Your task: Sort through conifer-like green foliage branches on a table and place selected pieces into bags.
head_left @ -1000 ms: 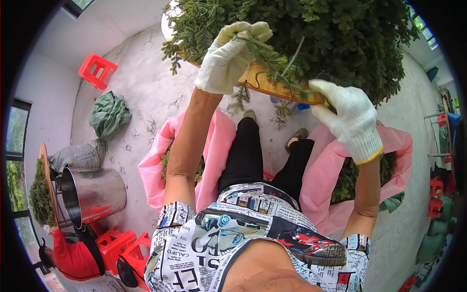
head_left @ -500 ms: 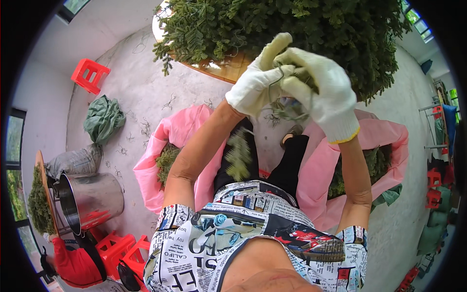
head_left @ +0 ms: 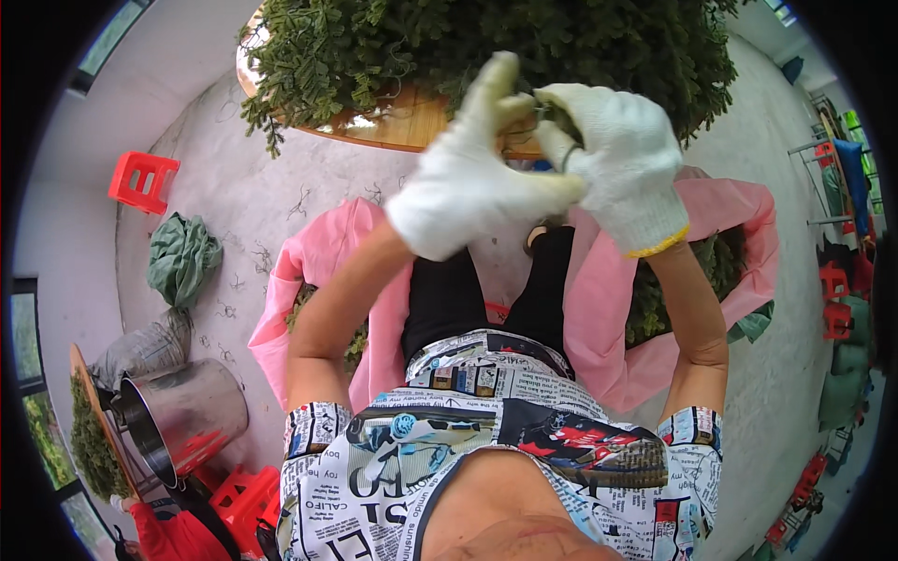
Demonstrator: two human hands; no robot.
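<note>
Both my hands wear white knitted gloves and are raised close together in front of the heaped fir greenery [head_left: 496,47]. My left hand [head_left: 468,178], slightly blurred, has its fingers and thumb apart, and one finger points up. My right hand [head_left: 622,150], its glove cuff edged in yellow, is curled with fingertips pinched around a thin dark wire-like stem [head_left: 566,122]. The stem is largely hidden between the gloves, so its full shape cannot be made out. The greenery lies on a wooden round tabletop [head_left: 412,122].
Two pink bags of greenery, a left one [head_left: 327,252] and a right one [head_left: 608,355], flank my legs. On the left are a red stool [head_left: 143,182], a green sack [head_left: 184,257], a metal drum [head_left: 192,411] and a person in red [head_left: 173,533]. Thin twig-like scraps litter the floor.
My left hand has swung lower and spread away from the right fingertips. The pale green sprig seen over my lap is no longer in view. The view has shifted slightly.
</note>
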